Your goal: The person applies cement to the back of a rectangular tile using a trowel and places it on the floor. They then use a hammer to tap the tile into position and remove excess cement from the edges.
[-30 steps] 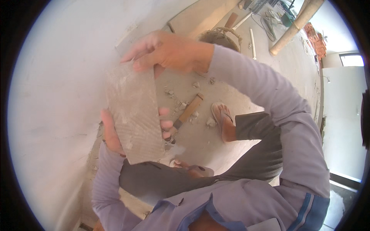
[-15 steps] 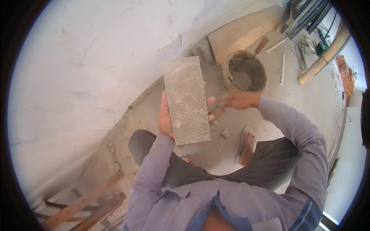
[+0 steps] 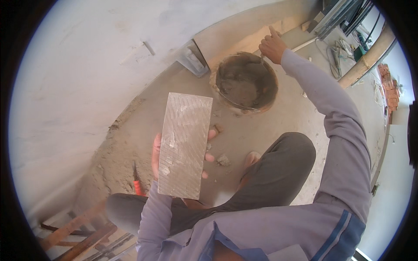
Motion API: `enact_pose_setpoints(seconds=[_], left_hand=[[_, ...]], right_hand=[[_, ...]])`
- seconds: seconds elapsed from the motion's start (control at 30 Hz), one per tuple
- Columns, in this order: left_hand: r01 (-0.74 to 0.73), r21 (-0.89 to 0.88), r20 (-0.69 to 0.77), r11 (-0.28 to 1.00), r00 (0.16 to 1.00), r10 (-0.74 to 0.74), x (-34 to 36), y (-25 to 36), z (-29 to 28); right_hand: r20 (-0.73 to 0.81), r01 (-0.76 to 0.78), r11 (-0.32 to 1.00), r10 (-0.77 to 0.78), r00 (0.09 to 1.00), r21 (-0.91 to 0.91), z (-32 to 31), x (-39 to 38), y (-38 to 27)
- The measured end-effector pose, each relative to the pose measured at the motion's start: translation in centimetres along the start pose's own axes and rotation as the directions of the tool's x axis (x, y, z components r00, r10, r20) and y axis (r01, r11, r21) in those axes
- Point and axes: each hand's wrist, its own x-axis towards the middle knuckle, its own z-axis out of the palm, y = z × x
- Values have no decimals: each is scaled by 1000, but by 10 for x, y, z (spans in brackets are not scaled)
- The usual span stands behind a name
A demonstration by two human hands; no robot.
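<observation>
Tile (image 3: 185, 145) grey-beige, diagonally ridged; mortar (image 3: 239, 87) grey; trousers (image 3: 278, 169) charcoal; tool handle (image 3: 138, 188) orange-red; shirt (image 3: 270, 224) lilac.

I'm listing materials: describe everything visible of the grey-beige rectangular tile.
The grey-beige rectangular tile looks ceramic, with slanting ridges across its visible face and pale crusted patches toward its left side. Its long sides run up the picture, top leaning slightly right. The bare left hand holds it above the dusty grey floor, fingertips showing past its right edge. Its other face is hidden.
</observation>
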Motion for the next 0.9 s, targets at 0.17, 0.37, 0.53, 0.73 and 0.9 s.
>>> enact_pose_setpoints(seconds=[0.17,0.37,0.53,0.73,0.9], left_hand=[[-82,0,-65,997,995,82,-25,-5,-6],[-63,86,-253,994,964,82,-8,-14,-3],[-64,-3,-151,998,986,63,-3,-15,-12],[-49,31,-147,998,988,53,5,-21,-13],[-141,68,-187,988,971,151,-8,-25,-1]], right_hand=[[-320,260,957,-209,924,126,-6,5,-14],[-386,183,958,-87,919,219,-47,-96,-9],[46,-69,851,54,998,521,-80,-126,23],[120,20,670,-163,979,742,-68,-158,59],[109,231,882,-299,948,412,-76,-120,35]])
